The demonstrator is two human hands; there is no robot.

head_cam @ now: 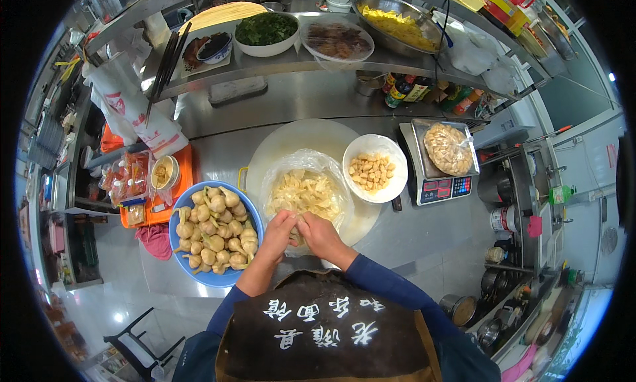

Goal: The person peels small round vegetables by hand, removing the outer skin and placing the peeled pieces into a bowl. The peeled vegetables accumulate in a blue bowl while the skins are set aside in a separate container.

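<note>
My left hand point(281, 233) and my right hand point(318, 232) meet at the near edge of a plastic-lined bowl point(344, 193) of garlic skins point(305, 193). Both hold a small piece of garlic between the fingertips, mostly hidden by the fingers. To the left stands a blue basin point(174, 233) heaped with whole garlic bulbs point(213, 230). A white bowl point(353, 146) with peeled garlic cloves point(372, 172) is to the right. The lined bowl rests on a round cutting board point(278, 133). Beside the white bowl, a knife handle point(396, 203) shows.
A digital scale point(439, 189) holds a bag of peeled garlic point(448, 148) at the right. An orange tray point(185, 168) with bottles and a small bowl point(165, 172) lies at the left. Across the back, a steel shelf point(293, 65) carries bowls of food and chopsticks point(168, 64).
</note>
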